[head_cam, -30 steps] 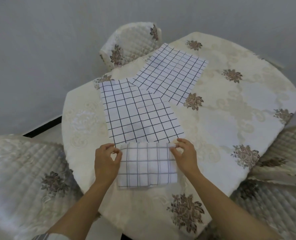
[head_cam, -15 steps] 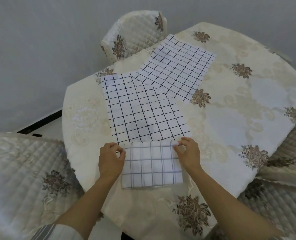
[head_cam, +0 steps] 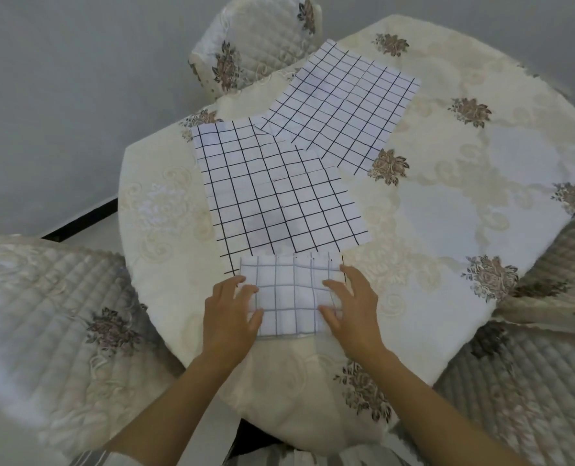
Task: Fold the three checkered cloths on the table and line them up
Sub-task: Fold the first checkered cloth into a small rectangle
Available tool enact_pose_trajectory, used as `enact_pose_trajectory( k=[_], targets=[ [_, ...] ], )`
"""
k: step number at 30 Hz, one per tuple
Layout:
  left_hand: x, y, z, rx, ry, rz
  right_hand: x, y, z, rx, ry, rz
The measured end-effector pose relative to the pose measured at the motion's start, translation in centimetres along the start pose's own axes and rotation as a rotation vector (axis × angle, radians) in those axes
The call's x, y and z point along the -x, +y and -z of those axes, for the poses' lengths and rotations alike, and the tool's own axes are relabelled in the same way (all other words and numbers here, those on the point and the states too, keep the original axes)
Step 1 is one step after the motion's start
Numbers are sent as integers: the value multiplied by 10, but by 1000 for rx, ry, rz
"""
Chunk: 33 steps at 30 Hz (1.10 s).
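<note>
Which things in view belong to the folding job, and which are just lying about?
Job: folded checkered cloth under left hand and right hand; middle checkered cloth, unfolded; far checkered cloth, unfolded.
Bystanders: floral tablecloth; left chair; right chair; far chair.

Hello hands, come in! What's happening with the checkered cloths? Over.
Left hand and right hand open, pressing the folded cloth flat. Middle cloth and far cloth unfolded, overlapping. Nothing in the way.
</note>
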<state>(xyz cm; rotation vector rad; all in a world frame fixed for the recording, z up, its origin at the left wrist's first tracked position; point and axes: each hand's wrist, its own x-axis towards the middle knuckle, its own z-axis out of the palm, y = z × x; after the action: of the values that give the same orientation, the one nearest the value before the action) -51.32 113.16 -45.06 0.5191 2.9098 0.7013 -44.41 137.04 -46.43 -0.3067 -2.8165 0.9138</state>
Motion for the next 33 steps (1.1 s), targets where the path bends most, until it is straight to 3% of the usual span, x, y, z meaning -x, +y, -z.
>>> enact_pose_trajectory(
  k=[6, 10, 24, 27, 30, 33],
  targets=[
    [28, 8, -17, -181, -158, -272, 35, -3, -19, 100, -201, 190],
    [32, -4, -17, -252, -184, -308, 43, 6, -19, 156, -247, 152],
    [38, -17, -16, -247, -92, -342, 46, 26, -6, 268, -156, -108],
    [39, -10, -16, -230, -84, -358, 48, 20, -10, 256, -146, 0],
    [36, 8, -21, -304, -168, -406, 51, 5, -21, 257, -243, 196],
    [35, 20, -29, -340, -222, -459, 55, -4, -31, 264, -291, 195]
  ],
)
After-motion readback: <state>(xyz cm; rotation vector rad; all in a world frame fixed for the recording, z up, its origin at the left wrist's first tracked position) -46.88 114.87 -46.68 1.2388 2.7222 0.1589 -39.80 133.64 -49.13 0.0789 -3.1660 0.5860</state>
